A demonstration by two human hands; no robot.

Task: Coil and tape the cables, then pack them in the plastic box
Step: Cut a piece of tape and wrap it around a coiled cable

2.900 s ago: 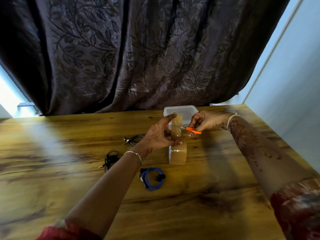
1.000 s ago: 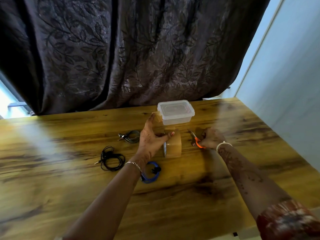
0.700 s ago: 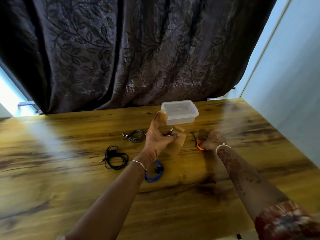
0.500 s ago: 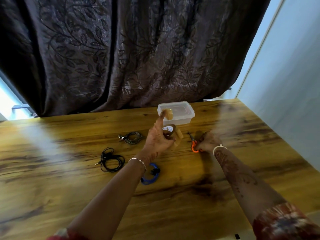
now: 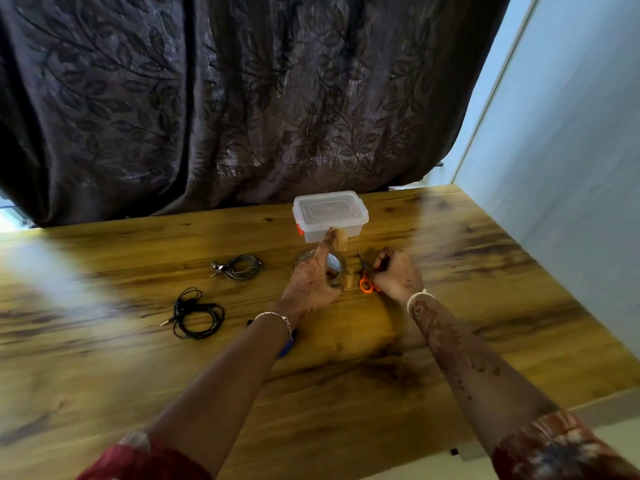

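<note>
Blue cable (image 5: 284,348) mostly hidden under the left forearm, tape roll (image 5: 335,270) gripped by left hand (image 5: 311,282), orange scissors (image 5: 365,280) clasped beside it by right hand (image 5: 398,275), blades blurred.

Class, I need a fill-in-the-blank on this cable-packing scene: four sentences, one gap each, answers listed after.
1. The plastic box has its lid ____.
2. The scissors have ____ handles.
3. The left hand rests on the ____ roll.
4. The black cable lies on the ____.

Answers: on; orange; tape; table
</note>
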